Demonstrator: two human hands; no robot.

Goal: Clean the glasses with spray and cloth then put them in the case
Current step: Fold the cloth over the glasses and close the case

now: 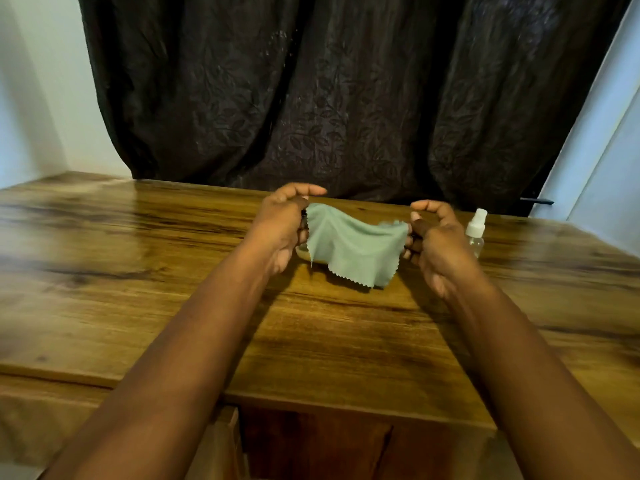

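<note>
A pale green cleaning cloth with zigzag edges hangs spread between my two hands above the wooden table. My left hand pinches its left top corner and my right hand pinches its right top corner. A small clear spray bottle with a white nozzle stands upright on the table just right of my right hand. Behind the cloth's lower left a sliver of a pale object shows on the table; I cannot tell what it is. No glasses are in view.
A dark patterned curtain hangs behind the table's far edge. Pale walls stand at the left and right. The table's near edge runs across below my forearms, with a dark gap under it.
</note>
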